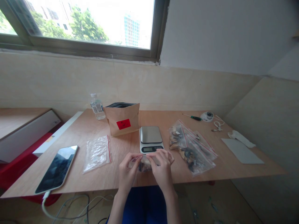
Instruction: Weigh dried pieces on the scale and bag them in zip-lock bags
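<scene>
Both my hands pinch the top edge of a small clear plastic bag [145, 165] with brown and dark dried pieces inside, close to the table's front edge. My left hand [129, 169] grips the bag's left part between thumb and fingers. On the other side my right hand [163, 165] has thumb and fingers closed on the same edge. Just beyond them stands a kitchen scale [151, 135] with a bare metal plate; its display cannot be read. Several filled zip bags [193, 155] lie overlapping to the right of the scale.
An open brown paper pouch [126, 119] with a red label stands behind, beside a water bottle [97, 107]. Flat plastic bags [97, 154] and a plugged-in tablet [58, 169] lie left. A screwdriver [196, 118], white camera [207, 116] and white sheet [241, 152] lie right.
</scene>
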Motion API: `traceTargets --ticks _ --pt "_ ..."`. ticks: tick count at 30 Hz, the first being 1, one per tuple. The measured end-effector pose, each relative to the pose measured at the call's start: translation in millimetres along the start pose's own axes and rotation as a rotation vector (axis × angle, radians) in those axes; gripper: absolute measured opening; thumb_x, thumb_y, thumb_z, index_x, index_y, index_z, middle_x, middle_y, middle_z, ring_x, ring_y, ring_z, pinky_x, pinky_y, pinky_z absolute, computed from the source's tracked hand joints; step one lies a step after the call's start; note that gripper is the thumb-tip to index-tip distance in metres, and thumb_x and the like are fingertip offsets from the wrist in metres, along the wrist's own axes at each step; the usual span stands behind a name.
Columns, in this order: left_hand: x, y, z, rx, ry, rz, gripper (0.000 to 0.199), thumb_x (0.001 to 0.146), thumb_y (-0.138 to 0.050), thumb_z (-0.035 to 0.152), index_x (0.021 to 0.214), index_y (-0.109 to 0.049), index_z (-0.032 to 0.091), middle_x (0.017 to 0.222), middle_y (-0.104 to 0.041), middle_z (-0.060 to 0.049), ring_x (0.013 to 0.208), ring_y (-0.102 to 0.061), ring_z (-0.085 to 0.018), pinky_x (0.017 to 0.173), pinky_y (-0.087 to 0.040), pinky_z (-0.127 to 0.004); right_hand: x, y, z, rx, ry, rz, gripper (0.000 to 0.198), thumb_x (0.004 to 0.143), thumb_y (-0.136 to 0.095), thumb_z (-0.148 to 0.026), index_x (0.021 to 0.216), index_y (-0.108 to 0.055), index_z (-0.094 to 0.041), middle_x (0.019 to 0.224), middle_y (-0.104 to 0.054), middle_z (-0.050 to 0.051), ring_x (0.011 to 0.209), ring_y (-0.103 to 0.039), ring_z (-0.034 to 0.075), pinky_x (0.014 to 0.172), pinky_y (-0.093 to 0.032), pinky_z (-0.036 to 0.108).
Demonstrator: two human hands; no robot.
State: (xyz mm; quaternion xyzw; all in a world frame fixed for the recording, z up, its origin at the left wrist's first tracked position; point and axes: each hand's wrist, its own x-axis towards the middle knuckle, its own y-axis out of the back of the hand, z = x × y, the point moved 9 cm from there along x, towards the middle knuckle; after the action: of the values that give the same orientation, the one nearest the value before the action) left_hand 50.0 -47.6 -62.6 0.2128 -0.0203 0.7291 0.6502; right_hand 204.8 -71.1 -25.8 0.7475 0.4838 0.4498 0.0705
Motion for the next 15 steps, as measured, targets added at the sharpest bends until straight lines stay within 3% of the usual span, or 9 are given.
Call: traceTargets --ticks 5,15 --pt "0.5 4.0 0.6 -0.020 0.014 0.014 0.017 0.083 -0.058 0.033 0.084 -0.067 0.019 0.081 -0.068 -0.003 0.078 -0.063 -0.017 0.072 -0.050 -0.027 -0.1 0.9 7.5 -0.033 -0.019 -0.008 0.010 0.083 -0.063 -0.034 0.077 -0.067 -0.028 0.080 -0.070 -0.001 0.094 -0.054 0.024 0.090 -0.021 0.038" --pt "-2.0 -1.3 -2.9 -0.075 0.057 -0.009 0.018 0.082 -0.059 0.034 0.085 -0.068 0.019 0.081 -0.069 -0.003 0.078 -0.064 -0.017 0.071 -0.049 -0.026 1.1 5.4 2.8 0.003 -0.013 -0.034 0.016 0.084 -0.059 -0.017 0.069 -0.061 -0.023 0.073 -0.066 -0.003 0.090 -0.052 0.022 0.089 -0.022 0.036"
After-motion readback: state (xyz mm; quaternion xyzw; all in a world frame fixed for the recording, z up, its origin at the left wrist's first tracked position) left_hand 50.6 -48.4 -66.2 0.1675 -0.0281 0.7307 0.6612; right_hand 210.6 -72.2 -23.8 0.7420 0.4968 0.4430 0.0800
